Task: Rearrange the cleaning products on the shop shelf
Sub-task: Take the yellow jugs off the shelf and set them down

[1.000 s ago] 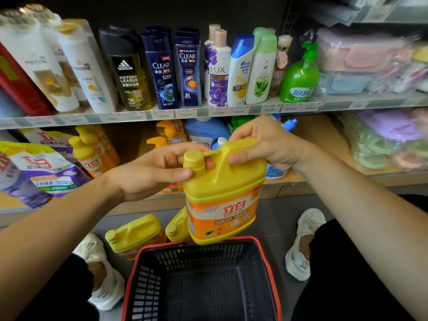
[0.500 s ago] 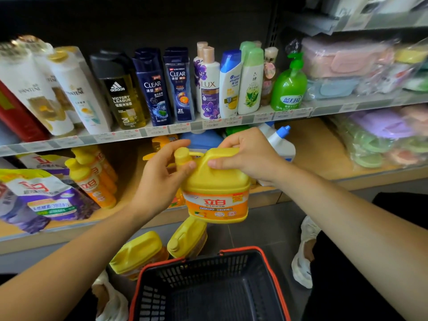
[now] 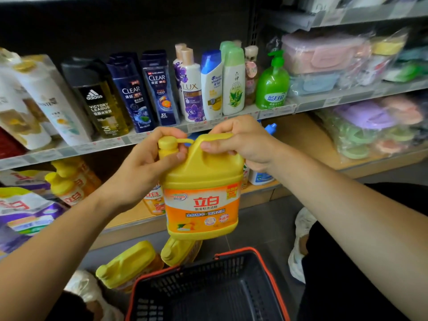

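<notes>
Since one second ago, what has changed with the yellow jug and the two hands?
The yellow jug rose from just above the basket toward the lower shelf. The left hand still grips its cap, the right hand its handle. The jugs on the floor stayed put.

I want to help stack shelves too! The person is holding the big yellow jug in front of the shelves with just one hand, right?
Not quite: both hands hold it. The left hand grips the yellow jug by its cap and the right hand grips its handle, in front of the shelves. The head view shows this.
</notes>
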`<state>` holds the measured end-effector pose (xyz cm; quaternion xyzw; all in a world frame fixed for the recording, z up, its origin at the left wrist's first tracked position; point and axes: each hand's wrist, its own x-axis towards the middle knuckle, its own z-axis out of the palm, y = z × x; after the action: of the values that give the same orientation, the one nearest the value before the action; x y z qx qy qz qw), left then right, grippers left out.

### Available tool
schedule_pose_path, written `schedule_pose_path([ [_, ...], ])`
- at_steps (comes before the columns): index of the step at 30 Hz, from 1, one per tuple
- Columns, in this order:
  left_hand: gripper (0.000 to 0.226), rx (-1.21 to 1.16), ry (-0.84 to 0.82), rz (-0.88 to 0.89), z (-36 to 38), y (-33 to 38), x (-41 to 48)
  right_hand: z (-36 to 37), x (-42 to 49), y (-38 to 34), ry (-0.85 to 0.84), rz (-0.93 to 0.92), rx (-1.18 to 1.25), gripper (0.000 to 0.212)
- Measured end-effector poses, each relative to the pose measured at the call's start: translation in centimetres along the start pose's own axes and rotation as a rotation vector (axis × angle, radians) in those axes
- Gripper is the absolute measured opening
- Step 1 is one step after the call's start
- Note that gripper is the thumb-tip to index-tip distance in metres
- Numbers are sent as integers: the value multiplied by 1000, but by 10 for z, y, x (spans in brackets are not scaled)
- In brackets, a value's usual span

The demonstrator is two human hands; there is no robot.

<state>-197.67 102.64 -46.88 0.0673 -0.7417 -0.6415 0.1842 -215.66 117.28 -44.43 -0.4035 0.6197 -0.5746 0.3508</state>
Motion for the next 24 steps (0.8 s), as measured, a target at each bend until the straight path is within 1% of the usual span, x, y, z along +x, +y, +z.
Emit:
schedule_pose_path([
  [3,49,-14,44,7,0,-4,-2,-1,-1,-1,17,-4,14,15],
  [5,55,-31,43,-27,-2,-9,-5,-4,-3,-2,41,-16,42,13],
  [9,54,-8,-43,-177,-4,-26,-15,-15,-5,-10,146,-45,122,13],
  [11,67,31,-47,-262,-4,-34,-19,-21,-6,-14,228,-56,172,15],
  [13,82,39,-43,-311,-4,-40,-23,-28,-7,-16,273,-81,230,11],
  [15,78,-79,-9,-321,-3,-48,-26,-34,-7,-17,313,-97,287,16],
  [17,66,-221,35,-320,-1,-53,-29,-38,-7,-15,348,-90,336,22],
  [19,56,-263,68,-326,3,-55,-30,-40,-8,-15,371,-83,389,28],
  [20,55,-279,80,-336,5,-56,-29,-39,-8,-15,380,-78,418,28],
  [22,60,-337,95,-346,11,-55,-28,-39,-10,-12,398,-66,458,17],
  [24,67,-390,145,-322,15,-52,-25,-40,-10,-7,406,-50,466,16],
])
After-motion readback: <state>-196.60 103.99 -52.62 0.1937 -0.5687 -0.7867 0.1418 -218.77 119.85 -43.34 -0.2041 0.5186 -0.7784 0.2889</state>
